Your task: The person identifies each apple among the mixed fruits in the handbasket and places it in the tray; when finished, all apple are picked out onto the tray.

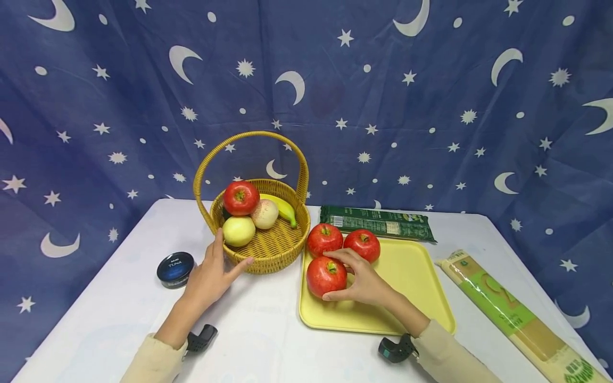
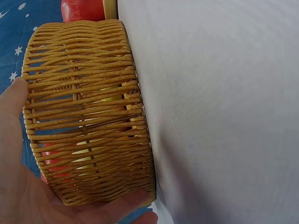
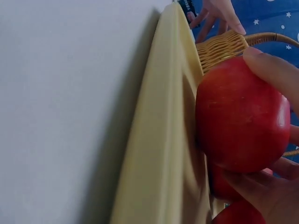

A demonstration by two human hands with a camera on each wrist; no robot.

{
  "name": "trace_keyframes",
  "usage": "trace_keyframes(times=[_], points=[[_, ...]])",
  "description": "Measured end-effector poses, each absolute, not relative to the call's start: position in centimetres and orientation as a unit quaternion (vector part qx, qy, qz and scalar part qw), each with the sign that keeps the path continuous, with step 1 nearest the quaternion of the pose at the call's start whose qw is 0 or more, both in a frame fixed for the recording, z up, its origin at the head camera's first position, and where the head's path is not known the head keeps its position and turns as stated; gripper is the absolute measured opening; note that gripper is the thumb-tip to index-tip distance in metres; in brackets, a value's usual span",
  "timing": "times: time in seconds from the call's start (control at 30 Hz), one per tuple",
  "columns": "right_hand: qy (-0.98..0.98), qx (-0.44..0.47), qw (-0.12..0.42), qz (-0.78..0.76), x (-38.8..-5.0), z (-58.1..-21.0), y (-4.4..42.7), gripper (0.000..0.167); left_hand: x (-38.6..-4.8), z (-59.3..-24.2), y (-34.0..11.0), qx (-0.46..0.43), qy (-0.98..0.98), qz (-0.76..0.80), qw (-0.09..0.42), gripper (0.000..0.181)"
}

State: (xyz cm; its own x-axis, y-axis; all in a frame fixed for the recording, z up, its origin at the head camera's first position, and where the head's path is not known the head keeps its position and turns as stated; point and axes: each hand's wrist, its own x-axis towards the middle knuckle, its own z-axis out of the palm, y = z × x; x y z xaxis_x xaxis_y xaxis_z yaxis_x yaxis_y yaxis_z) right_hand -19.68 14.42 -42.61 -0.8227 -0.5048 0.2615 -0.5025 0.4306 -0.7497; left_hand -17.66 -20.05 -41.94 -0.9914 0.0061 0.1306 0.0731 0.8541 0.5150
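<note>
My right hand [image 1: 361, 279] grips a red apple [image 1: 327, 276] at the front left of the yellow tray [image 1: 421, 319], thumb in front and fingers behind. The right wrist view shows that apple [image 3: 243, 116] large between thumb and fingers. Two more red apples [image 1: 325, 239] [image 1: 362, 245] lie behind it. My left hand [image 1: 209, 274] is spread against the front left of the wicker basket [image 1: 268, 264], thumb and fingers fairly straight. Inside the basket are a red apple [image 1: 241, 198], a yellow-green round fruit [image 1: 238, 231], a pale peach [image 1: 265, 214] and a banana [image 1: 282, 206].
A tuna can [image 1: 175, 268] stands left of my left hand. Behind the tray lies a dark green packet [image 1: 383, 222]. A long noodle-like packet [image 1: 512, 308] lies along the right side. The basket's tall handle [image 1: 258, 134] arches up before a blue star-patterned cloth [image 1: 330, 106].
</note>
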Motion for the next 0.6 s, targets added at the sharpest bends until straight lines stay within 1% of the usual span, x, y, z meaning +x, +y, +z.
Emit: trace_keyframes(times=[0.23, 0.4, 0.6], points=[[0.861, -0.328, -0.004, -0.389, -19.44, -42.43, 14.71, 0.077, -17.71, -42.07, -20.01, -0.020, -0.961, -0.270, 0.064, 0.107], [0.853, -0.342, 0.000, -0.393, -19.37, -42.68, 14.62, 0.077, -17.72, -42.05, -20.01, -0.021, -0.961, -0.268, 0.066, 0.107], [0.854, -0.338, 0.006, -0.397, -19.29, -42.52, 14.45, 0.076, -17.70, -42.04, -19.98, -0.021, -0.961, -0.268, 0.065, 0.107]])
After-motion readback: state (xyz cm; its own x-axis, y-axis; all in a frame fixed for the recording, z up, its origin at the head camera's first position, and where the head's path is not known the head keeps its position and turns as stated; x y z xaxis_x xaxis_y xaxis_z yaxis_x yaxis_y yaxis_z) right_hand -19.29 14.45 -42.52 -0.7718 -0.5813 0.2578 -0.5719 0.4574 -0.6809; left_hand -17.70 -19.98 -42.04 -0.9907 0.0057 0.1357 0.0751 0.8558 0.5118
